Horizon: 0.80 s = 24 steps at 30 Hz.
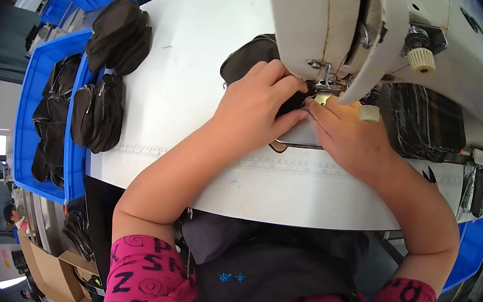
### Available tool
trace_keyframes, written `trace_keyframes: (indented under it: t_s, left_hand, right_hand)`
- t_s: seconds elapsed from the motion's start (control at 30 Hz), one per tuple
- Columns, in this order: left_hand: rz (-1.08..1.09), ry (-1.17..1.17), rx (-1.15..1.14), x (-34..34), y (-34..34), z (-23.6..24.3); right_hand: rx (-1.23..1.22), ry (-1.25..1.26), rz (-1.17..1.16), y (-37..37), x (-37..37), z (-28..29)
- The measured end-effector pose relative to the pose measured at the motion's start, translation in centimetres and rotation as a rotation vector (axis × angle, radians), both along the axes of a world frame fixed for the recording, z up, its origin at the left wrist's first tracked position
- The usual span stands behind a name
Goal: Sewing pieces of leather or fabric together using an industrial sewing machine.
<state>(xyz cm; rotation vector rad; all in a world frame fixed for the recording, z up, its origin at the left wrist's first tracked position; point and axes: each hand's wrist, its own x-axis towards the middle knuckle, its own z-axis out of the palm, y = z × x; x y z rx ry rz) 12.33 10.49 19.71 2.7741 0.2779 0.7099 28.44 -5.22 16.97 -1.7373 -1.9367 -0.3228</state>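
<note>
A black fabric pouch [247, 59] with a zipper along its edge lies under the head of a white sewing machine [309, 18]. My left hand [264, 95] rests on its near side, fingers bent and closed on the cloth, the thumb pointing toward the needle area. Just right of it, my right hand [352, 132] pinches the pouch's edge close beside the metal presser foot [327, 84]. The two hands nearly meet there. A warm light falls on the right fingers. My hands and the machine head hide much of the pouch, including the stitching spot.
At the table's left edge are stacked black pouches [119, 35] and another pile [99, 112], beside a blue bin [25, 114] holding more. Plastic-wrapped black goods [424, 121] lie right of the machine, with dark-tipped snips [430, 176] nearby. A ruler strip [191, 155] crosses the white table.
</note>
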Motion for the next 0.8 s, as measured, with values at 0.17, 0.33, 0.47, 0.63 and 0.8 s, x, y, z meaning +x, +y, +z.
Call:
trace_keyframes:
  t_s: [0.17,0.33,0.47,0.63,0.8]
  left_hand:
    - [-0.072,0.278,-0.114,-1.6,1.0,2.3]
    - [0.007,0.296,-0.045,-1.2,-0.1,1.8]
    - [0.057,0.242,-0.094,-1.1,-0.7,1.7]
    - [-0.005,0.107,-0.137,-1.0,-0.4,0.5]
    - [-0.050,0.102,0.059,-0.6,-0.7,-0.4]
  right_hand:
    - [-0.084,0.050,0.004,0.1,0.3,-0.5]
    - [-0.067,0.056,0.002,-0.1,0.5,-1.6]
    - [-0.106,0.018,-0.016,-0.3,0.6,-0.5]
    - [-0.205,-0.031,0.040,-0.3,0.0,0.0]
    - [-0.126,-0.062,0.063,-0.2,-0.2,0.3]
